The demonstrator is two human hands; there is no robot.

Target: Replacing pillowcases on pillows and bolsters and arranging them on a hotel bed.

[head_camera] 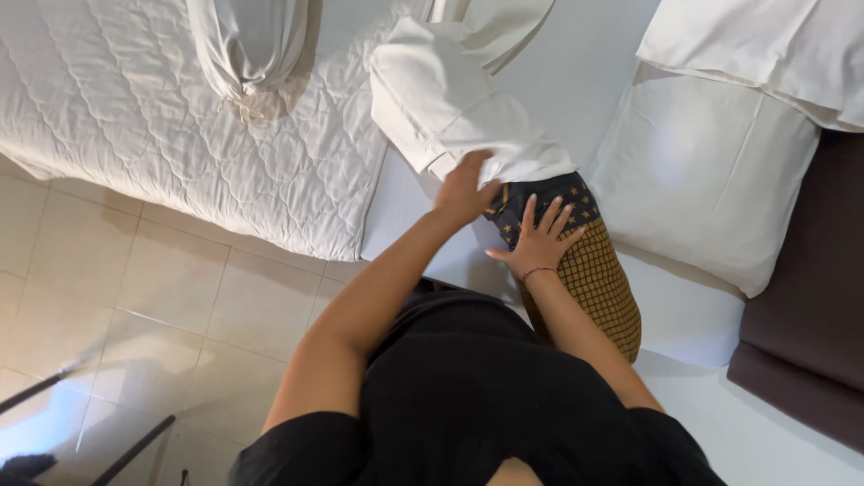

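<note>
A long pillow (601,286) with a yellow checked and dark starred fabric lies on the white bed sheet (684,324). A white pillowcase (450,108) covers its far end. My left hand (463,189) grips the open edge of the white pillowcase where it meets the dark starred part. My right hand (540,241) lies flat with spread fingers on the pillow's dark starred and checked fabric, pressing it down.
A white quilted cover (162,126) hangs over the bed's left side above a beige tiled floor (162,297). A bunched white cloth (247,45) lies on it. A white pillow (702,171) sits right, more white linen (765,45) beyond, a dark brown headboard (810,297) at the far right.
</note>
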